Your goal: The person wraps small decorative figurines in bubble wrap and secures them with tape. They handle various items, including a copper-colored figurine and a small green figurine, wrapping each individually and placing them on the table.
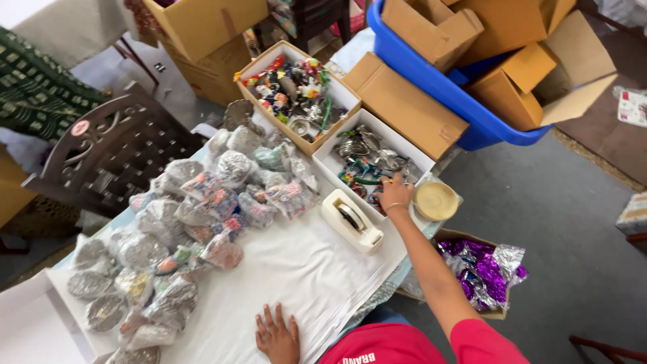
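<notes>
My right hand [394, 193] reaches forward into a white box [412, 149] of small shiny metal and coloured items, its fingers down among them; whether it grips one is hidden. My left hand [277, 334] lies flat, fingers apart, on the white sheet [303, 269] that covers the table, near its front edge. A white tape dispenser [352, 220] stands just left of my right forearm. A round tan lid or dish [436, 200] sits right of my right hand.
Several clear-wrapped packets [202, 216] cover the table's left half. A second box [296, 91] of coloured trinkets lies farther back. A blue tub [431, 81] of cardboard boxes, a dark chair [114, 155] and a floor box of purple foil [482, 269] surround the table.
</notes>
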